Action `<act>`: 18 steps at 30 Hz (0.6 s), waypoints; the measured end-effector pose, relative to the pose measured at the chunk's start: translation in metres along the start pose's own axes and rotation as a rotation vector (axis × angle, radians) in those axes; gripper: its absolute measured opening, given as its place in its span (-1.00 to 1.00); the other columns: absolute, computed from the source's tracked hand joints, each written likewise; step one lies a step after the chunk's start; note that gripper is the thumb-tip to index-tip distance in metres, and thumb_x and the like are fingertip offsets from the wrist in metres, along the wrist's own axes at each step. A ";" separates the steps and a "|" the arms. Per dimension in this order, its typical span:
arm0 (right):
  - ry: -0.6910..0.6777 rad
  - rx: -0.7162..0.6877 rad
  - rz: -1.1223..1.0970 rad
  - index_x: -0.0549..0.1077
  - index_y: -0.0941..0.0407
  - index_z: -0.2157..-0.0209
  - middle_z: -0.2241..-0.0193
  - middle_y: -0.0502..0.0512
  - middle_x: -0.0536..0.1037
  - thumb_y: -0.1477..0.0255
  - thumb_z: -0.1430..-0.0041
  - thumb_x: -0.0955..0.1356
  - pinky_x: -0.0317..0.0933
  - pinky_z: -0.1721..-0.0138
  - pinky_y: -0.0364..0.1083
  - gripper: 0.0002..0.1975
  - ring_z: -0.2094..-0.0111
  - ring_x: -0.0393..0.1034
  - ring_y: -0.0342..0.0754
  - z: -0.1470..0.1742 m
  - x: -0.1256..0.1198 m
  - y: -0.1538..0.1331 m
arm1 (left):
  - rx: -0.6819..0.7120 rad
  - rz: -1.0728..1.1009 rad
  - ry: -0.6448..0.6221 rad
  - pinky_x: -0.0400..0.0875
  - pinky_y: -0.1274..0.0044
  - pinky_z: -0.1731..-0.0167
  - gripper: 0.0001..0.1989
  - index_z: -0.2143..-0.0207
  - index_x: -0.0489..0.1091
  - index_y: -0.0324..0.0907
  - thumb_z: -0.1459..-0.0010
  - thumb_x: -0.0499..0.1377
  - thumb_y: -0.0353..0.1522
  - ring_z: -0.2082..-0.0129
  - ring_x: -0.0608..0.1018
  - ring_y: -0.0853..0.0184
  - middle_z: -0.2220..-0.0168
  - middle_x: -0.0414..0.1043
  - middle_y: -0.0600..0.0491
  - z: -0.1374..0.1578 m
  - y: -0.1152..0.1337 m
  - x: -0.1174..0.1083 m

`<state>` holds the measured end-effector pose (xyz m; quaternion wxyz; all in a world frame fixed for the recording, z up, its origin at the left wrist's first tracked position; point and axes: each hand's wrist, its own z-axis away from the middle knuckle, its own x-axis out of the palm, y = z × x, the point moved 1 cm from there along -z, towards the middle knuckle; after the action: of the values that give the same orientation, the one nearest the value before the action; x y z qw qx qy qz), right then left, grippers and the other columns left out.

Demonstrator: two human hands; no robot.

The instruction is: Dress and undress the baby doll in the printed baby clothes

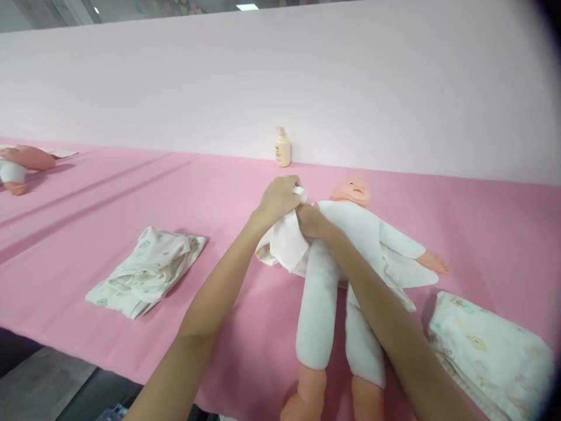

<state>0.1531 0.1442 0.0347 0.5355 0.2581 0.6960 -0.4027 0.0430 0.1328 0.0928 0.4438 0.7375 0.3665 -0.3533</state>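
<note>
A baby doll with a soft white body lies on its back, head toward the wall. A white baby shirt lies about its torso and spreads out past both sides. My left hand is closed on the bunched white sleeve beside the doll's shoulder. Against it, my right hand is closed at the same sleeve, its fingertips partly hidden by cloth. The doll's arm on that side is hidden by my hands and the cloth. Its other arm stretches out to the right.
Folded printed baby clothes lie at left on the pink table cover. Another folded printed cloth is at the right front. A cream pump bottle stands by the white wall. Part of another doll shows far left.
</note>
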 end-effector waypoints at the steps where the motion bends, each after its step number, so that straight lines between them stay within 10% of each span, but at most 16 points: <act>1: 0.026 -0.018 -0.149 0.46 0.19 0.07 0.07 0.24 0.52 0.62 -0.12 0.25 0.14 -0.12 0.06 -0.66 0.02 0.39 0.05 0.001 -0.010 0.006 | -0.026 -0.024 -0.019 0.25 0.53 0.38 -0.74 0.31 0.40 -0.20 0.09 0.05 -0.50 0.31 0.47 0.30 0.28 0.50 -0.01 -0.001 -0.004 0.000; 5: 0.277 0.140 -0.663 0.50 0.19 0.21 0.26 0.14 0.58 0.50 -0.11 0.29 0.31 0.21 -0.16 -0.77 0.29 0.47 -0.11 0.012 -0.048 0.048 | -0.177 -0.166 -0.129 0.22 0.50 0.44 -0.83 0.38 0.39 -0.20 -0.03 0.09 -0.29 0.36 0.47 0.23 0.31 0.49 -0.06 -0.002 -0.014 0.003; 9: 0.555 0.562 -0.307 0.48 0.21 0.49 0.51 0.14 0.51 0.44 -0.09 0.27 0.21 0.40 -0.16 -0.80 0.43 0.40 -0.07 0.039 -0.066 0.112 | -0.237 -0.125 -0.162 0.15 0.51 0.47 -0.72 0.53 0.30 -0.19 -0.11 0.06 -0.19 0.47 0.40 0.31 0.47 0.43 -0.03 -0.007 -0.022 0.009; 12: 0.311 0.813 -0.023 0.47 0.24 0.50 0.49 0.25 0.50 0.52 -0.08 0.24 0.14 0.42 -0.11 -0.80 0.43 0.39 -0.01 0.054 -0.057 0.147 | -0.148 0.016 -0.157 0.08 0.52 0.48 -0.68 0.60 0.18 -0.19 -0.17 -0.02 -0.25 0.51 0.31 0.38 0.53 0.32 0.04 -0.012 -0.032 0.015; 18: 0.057 0.725 -0.084 0.51 0.23 0.38 0.33 0.30 0.55 0.47 -0.18 0.18 0.12 0.37 -0.13 -0.71 0.33 0.41 0.00 0.052 -0.040 0.153 | -0.116 0.404 -0.098 -0.02 0.53 0.54 -0.71 0.61 -0.04 -0.16 -0.12 -0.03 -0.34 0.58 0.09 0.45 0.60 -0.03 0.15 -0.017 -0.040 0.030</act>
<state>0.3139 0.1861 0.0243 0.3727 0.4133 0.5328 -0.6375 0.0264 0.1685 0.0576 0.5646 0.7511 0.2087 -0.2711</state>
